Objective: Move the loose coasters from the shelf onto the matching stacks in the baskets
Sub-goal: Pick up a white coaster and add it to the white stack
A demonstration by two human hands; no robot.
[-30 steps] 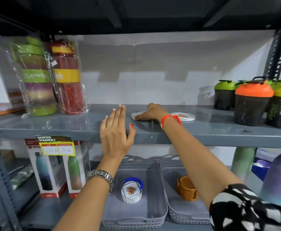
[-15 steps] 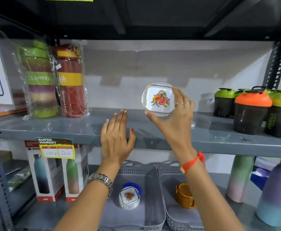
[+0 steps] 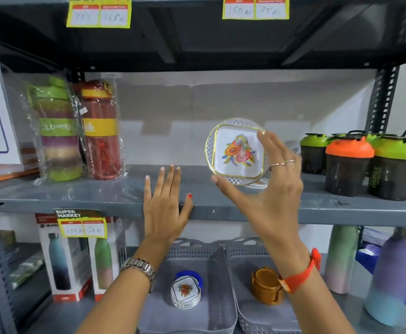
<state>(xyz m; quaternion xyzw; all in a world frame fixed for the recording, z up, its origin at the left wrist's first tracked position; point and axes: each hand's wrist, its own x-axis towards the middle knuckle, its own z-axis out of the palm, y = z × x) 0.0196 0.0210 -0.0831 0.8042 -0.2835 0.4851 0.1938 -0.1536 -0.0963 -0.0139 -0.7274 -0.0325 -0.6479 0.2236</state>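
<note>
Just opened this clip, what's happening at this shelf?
A person is sorting coasters. The right hand holds a white floral coaster up above the grey shelf; another loose coaster lies behind it. The left hand rests open on the shelf edge. A matching floral stack waits in the left basket below.

Two baskets [image 3: 217, 256] side by side below shelf [image 3: 100, 196]; coaster stack [image 3: 185, 294] in left one.

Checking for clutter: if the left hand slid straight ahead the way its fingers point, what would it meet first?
Probably nothing soon: the left hand points over bare shelf toward the back wall; the wrapped bottles stand off to its left. Depth is unclear.
</note>
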